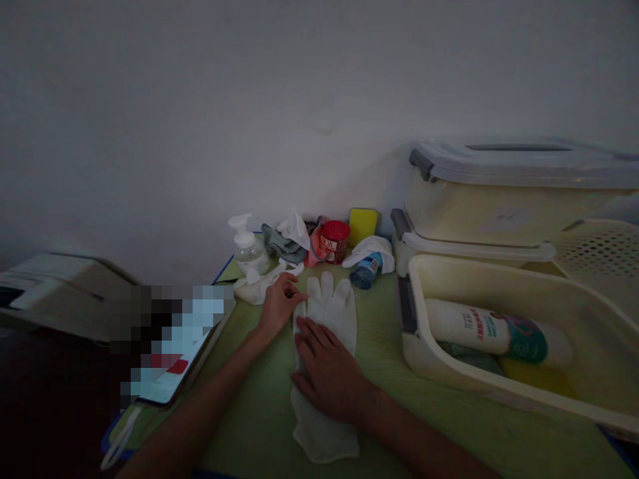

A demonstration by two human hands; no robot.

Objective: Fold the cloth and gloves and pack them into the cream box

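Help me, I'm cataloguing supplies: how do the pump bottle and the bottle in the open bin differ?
The pump bottle stands upright on the table, while the white bottle lies on its side inside the open bin. The pump bottle's body looks clear; the white bottle's is opaque, with a teal patch. Both show some white.

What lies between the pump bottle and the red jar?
Between the pump bottle and the red jar lie a grey cloth, a crumpled white cloth and a reddish cloth, in the head view.

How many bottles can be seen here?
3: pump bottle near the wall, blue bottle beside the red canister, white bottle lying in the open bin. The stacked bins could hide more.
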